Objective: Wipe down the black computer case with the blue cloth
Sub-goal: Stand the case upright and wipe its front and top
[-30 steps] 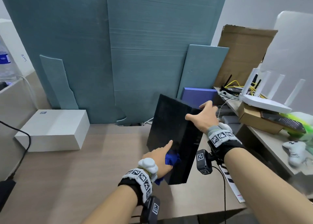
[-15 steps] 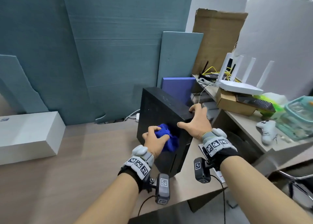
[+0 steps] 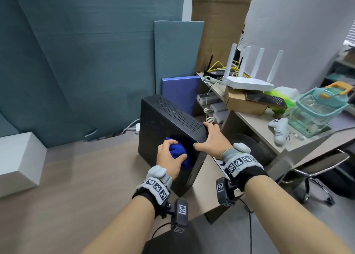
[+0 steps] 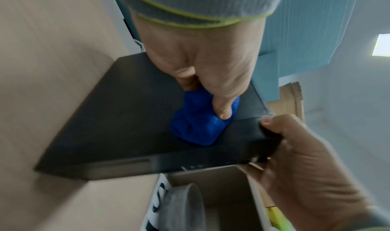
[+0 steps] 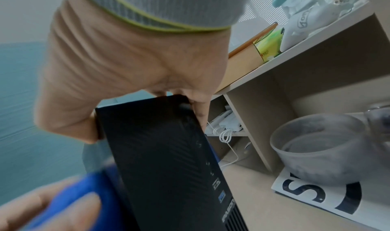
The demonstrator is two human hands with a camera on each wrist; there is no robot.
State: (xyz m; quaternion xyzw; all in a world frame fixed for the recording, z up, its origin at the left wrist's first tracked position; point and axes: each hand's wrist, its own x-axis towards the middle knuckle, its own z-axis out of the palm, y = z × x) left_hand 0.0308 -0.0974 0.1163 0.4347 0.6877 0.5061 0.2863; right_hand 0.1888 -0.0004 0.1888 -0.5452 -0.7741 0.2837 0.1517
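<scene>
The black computer case (image 3: 155, 132) stands upright on the wooden desk (image 3: 67, 186), its vented top facing up. My left hand (image 3: 170, 157) grips the bunched blue cloth (image 3: 177, 151) and presses it against the case's left side panel (image 4: 118, 117), with the cloth (image 4: 196, 126) bulging below the thumb. My right hand (image 3: 210, 138) clasps the case's top front corner, thumb on the left panel and fingers (image 5: 200, 107) over the right side. The narrow front face (image 5: 168, 159) of the case shows in the right wrist view, with the cloth (image 5: 80, 196) blurred at lower left.
A white box (image 3: 19, 161) sits on the desk at left. Teal foam panels (image 3: 86, 52) stand behind. To the right, a shelf unit (image 3: 278, 144) carries a white router (image 3: 249, 82), cardboard box (image 3: 244, 102), clear container (image 3: 317, 109). A grey bowl (image 5: 320, 149) sits beside the case. An office chair (image 3: 317, 177) stands at right.
My left hand has carried the cloth up the case's side panel from near its lower front edge to the upper part. The right hand has stayed on the top front corner. The view shifted right.
</scene>
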